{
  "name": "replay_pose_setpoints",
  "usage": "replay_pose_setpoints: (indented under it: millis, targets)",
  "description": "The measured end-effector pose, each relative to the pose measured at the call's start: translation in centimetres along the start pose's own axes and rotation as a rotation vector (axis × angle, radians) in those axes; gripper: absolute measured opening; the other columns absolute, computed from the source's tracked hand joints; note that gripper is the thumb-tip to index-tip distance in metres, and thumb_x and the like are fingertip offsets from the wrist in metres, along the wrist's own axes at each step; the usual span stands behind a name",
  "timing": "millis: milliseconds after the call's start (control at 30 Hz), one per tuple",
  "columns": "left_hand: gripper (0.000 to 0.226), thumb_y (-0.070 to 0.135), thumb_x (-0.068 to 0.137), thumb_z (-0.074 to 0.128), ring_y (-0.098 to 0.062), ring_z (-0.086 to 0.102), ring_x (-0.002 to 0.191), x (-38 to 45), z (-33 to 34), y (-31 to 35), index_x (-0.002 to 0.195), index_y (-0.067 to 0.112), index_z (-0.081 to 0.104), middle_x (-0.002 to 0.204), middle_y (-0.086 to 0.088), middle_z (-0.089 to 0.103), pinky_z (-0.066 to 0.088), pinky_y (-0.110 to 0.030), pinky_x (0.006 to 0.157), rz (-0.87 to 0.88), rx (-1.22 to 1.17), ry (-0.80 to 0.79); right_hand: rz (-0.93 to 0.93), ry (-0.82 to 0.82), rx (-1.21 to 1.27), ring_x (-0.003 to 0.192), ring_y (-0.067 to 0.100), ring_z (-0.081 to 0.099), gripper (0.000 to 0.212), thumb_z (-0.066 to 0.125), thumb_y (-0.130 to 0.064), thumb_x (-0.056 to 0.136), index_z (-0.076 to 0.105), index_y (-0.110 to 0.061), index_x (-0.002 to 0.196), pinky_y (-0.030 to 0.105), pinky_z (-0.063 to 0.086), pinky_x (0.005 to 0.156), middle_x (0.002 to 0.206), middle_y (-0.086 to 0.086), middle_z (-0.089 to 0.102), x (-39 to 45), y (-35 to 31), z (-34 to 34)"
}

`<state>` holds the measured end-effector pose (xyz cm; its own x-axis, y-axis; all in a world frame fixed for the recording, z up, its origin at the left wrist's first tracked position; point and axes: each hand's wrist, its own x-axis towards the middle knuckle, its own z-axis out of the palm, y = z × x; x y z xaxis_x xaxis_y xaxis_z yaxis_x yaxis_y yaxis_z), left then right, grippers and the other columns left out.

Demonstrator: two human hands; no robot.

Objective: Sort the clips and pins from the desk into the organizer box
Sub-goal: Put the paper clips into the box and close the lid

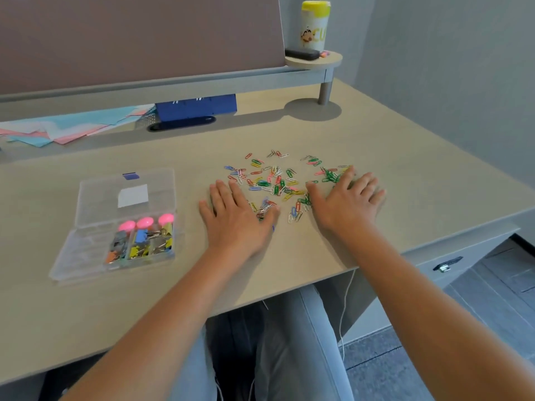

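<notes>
Our left hand (237, 218) and right hand (346, 199) lie flat, fingers spread, gripping nothing, flanking the scattered paper clips (278, 183). The organizer box (95, 250), left, apparently already holds binder clips and pink pins; paper clips remain.

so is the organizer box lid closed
No, the organizer box lies with its clear lid swung open, binder clips showing inside.
</notes>
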<state>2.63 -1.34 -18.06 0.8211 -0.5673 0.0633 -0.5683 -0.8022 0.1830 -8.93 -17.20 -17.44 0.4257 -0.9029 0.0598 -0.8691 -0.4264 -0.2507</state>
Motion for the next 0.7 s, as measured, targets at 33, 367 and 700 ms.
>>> replay_pose_setpoints:
  millis: [33, 367, 700]
  targets:
    - [0.112, 0.085, 0.082, 0.015, -0.031, -0.014, 0.152, 0.7, 0.0, 0.0, 0.157, 0.005, -0.007, 0.165, -0.019, -0.01, -0.003, -0.056, 0.12, -0.01, -0.003, 0.003, 0.011, -0.013, -0.003, 0.153, 0.044, -0.006, 0.108, 0.009, -0.083, 0.086, -0.005, -0.005, 0.159, 0.06, -0.002, 0.122, 0.163, 0.032, -0.003, 1.2, -0.3, 0.0]
    - [0.094, 0.071, 0.093, 0.013, -0.028, -0.003, 0.154, 8.2, 0.5, 0.4, 0.157, 0.003, 0.0, 0.166, -0.016, -0.001, 0.002, -0.053, 0.122, 0.006, -0.006, -0.008, -0.58, -0.172, 0.171, 0.143, 0.03, 0.037, 0.055, 0.03, -0.041, 0.107, 0.043, -0.007, 0.147, 0.04, 0.027, 0.116, 0.152, 0.011, 0.043, 8.5, -4.7, 0.3]
    - [0.075, 0.057, 0.101, 0.01, -0.019, -0.007, 0.154, 15.1, 0.9, 2.6, 0.159, 0.011, 0.0, 0.167, -0.006, -0.006, -0.003, -0.049, 0.123, 0.198, -0.061, -0.103, -0.648, -0.093, 0.601, 0.139, 0.007, 0.042, 0.039, 0.039, -0.029, 0.108, 0.057, -0.017, 0.141, 0.02, 0.031, 0.113, 0.144, -0.003, 0.054, 2.5, -0.8, 0.1]
